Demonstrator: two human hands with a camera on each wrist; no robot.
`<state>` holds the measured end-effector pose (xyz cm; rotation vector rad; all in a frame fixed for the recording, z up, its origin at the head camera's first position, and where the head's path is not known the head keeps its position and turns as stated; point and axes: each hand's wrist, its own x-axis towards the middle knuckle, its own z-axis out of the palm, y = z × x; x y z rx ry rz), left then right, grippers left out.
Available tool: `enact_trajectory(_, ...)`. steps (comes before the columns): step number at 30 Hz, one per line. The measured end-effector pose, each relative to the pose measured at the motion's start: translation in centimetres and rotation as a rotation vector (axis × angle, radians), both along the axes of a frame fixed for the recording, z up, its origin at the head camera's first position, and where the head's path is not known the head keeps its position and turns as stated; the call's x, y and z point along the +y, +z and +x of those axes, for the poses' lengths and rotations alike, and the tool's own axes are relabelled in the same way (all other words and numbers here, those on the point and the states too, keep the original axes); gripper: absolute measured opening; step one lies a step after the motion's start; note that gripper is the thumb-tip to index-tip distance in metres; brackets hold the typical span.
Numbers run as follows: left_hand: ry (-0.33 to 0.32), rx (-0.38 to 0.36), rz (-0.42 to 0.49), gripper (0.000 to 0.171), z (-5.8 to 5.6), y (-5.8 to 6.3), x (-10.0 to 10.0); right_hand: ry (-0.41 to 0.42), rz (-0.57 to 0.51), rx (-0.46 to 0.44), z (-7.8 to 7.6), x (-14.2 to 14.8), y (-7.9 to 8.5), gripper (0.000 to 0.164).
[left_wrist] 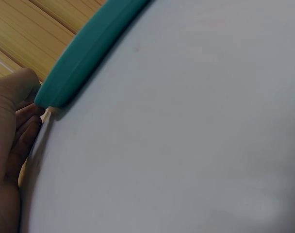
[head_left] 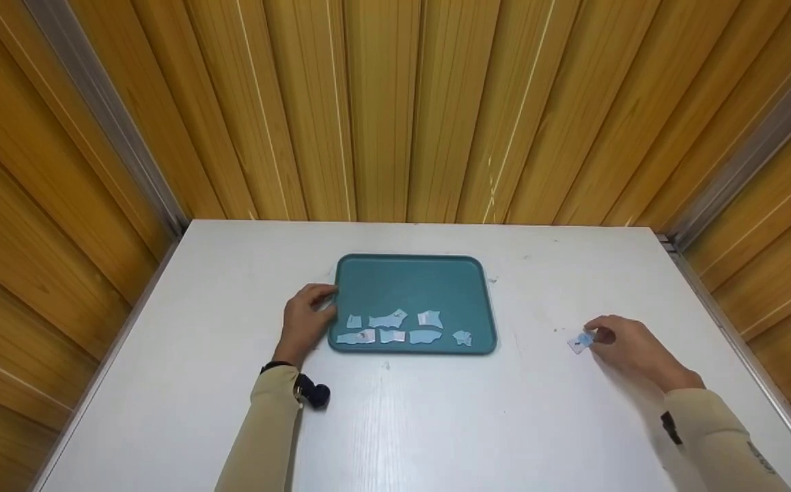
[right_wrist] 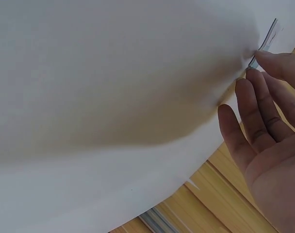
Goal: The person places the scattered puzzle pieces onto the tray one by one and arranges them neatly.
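Observation:
A teal tray (head_left: 409, 283) lies on the white table. My left hand (head_left: 305, 321) holds its left rim, thumb and fingers at the edge; in the left wrist view the fingers (left_wrist: 27, 128) meet the tray's rim (left_wrist: 84, 53). Several irregular light-blue pieces (head_left: 425, 337) lie in two rough rows along the tray's near side. Off to the right, my right hand (head_left: 631, 348) pinches a small pale-blue and white piece (head_left: 580, 342) between thumb and fingertips. That piece (right_wrist: 269, 36) is seen nearly edge-on in the right wrist view, close to the tabletop.
The white tabletop (head_left: 395, 424) extends around the tray and beneath both forearms. Yellow wood-look corrugated panels (head_left: 382, 109) rise behind the table and on both sides. Small marks (head_left: 493, 279) show on the surface right of the tray.

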<state>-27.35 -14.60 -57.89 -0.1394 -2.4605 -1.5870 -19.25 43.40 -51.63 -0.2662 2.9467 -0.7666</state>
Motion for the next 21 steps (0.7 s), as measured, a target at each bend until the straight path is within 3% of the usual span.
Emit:
enact_trajectory(12,0.009,0.020,-0.017,0.034,-0.26,-0.21,0.08,-0.001,0.004,-0.014,-0.33,-0.14,0.04,0.018)
enact_trajectory(21,0.015,0.022,-0.022,0.035,-0.21,-0.24,0.07,-0.016,0.014,-0.026,-0.39,-0.32,-0.14,0.018)
